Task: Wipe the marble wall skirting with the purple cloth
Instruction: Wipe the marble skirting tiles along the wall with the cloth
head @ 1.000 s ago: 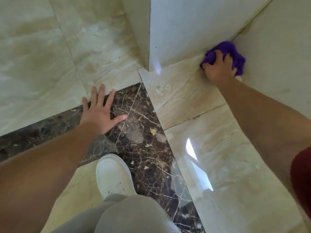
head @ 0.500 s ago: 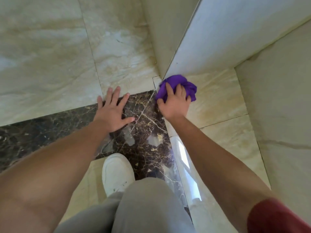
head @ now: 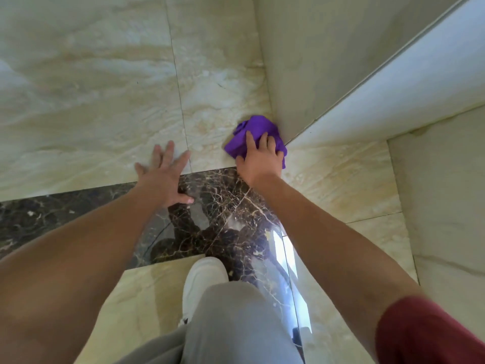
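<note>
The crumpled purple cloth [head: 253,135] is pressed against the foot of the beige marble wall skirting [head: 286,82], just left of the wall's outer corner. My right hand [head: 258,160] lies on top of the cloth, fingers closed over it. My left hand [head: 164,177] rests flat with spread fingers on the floor, across the line where cream tile meets the dark brown marble strip [head: 223,211]. It holds nothing.
A white wall face [head: 393,88] runs right from the corner, and another marble wall [head: 446,206] stands at the far right. My white shoe [head: 202,279] and grey trouser leg [head: 231,324] are below the hands. The glossy cream floor tiles [head: 78,101] stretch to the left.
My right hand has carried the cloth left along the wall base and around the outer corner onto the other face. My left hand has slid forward onto the cream tile.
</note>
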Demonstrator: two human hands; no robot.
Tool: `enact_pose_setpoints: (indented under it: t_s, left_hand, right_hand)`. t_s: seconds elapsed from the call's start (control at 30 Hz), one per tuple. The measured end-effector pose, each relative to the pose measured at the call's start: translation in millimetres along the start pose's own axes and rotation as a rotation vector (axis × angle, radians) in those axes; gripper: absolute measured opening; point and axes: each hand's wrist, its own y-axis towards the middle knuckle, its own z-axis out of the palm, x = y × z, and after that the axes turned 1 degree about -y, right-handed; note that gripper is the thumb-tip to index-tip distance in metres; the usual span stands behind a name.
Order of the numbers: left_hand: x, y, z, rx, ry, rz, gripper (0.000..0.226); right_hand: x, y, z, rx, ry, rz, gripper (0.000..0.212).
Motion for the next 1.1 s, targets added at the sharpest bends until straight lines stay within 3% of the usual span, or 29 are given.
enact_pose_setpoints:
  t_s: [0.13,0.3,0.4,0.6,0.7,0.83,1.1]
  left_hand:
    - [17.8,9.3,-14.4,0.015,0.079,0.074,0.131]
    - [64.9,35.3,-60.2,-0.059,-0.074,-0.189,0.130]
    - [84.3,38.0,-63.7,0.009,-0.078,-0.172,0.134]
    - [71.1,26.8,-50.7,-0.007,-0.129,-0.180,0.135]
    - [78.1,29.7,-46.5,0.031,-0.101,-0.166,0.138]
    - [115.1,42.4,-67.2,-0.002,-0.072,-0.103,0.120]
    - [132.8,42.7,-80.3,0.034,-0.100,-0.058,0.119]
  right_hand:
    - [18.6,29.5,-26.8,0.113,0.120,0.131,0.078]
    - [21.2,44.9,-37.9,0.238,0.001,0.139,0.085]
    - [25.8,56.8,-48.9,0.352,-0.077,0.153,0.093]
    - [54.3,59.4,-42.1,0.291,0.059,0.277,0.093]
    - [52.5,54.9,-35.4,0.204,0.111,0.254,0.091]
    - [45.5,63.0,-36.7,0.167,0.124,0.219,0.090]
    - [37.7,74.3,-69.3,0.381,0.272,0.190,0.100]
